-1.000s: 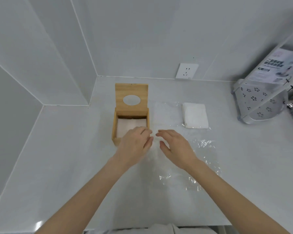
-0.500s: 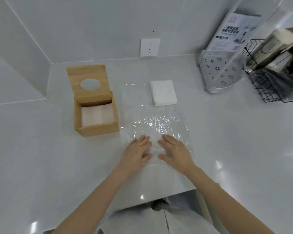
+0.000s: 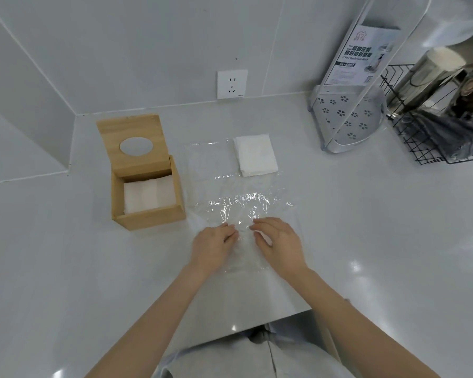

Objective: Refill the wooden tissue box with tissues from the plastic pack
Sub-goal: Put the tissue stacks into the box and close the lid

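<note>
The wooden tissue box [image 3: 150, 218] stands at the left with its holed lid [image 3: 133, 144] tipped up and back; folded white tissues [image 3: 148, 195] lie inside. The clear plastic pack [image 3: 243, 203] is spread flat and crinkled on the counter, to the right of the box. A stack of white tissues [image 3: 256, 154] rests at its far end. My left hand [image 3: 212, 248] and my right hand [image 3: 280, 244] lie palm-down side by side on the near part of the plastic, fingers slightly bent, fingertips pressing the film. Neither hand holds tissues.
A white perforated corner shelf [image 3: 347, 121] with a printed card stands at the back right. Beside it is a black wire basket [image 3: 434, 137] with metal items. A wall socket [image 3: 232, 83] sits above the counter. The counter's front edge [image 3: 257, 327] is close to my body.
My hands drew back from the box's right front corner to the near part of the plastic. The view swung right, bringing the wire basket in. Fingers have curled slightly since half a second ago.
</note>
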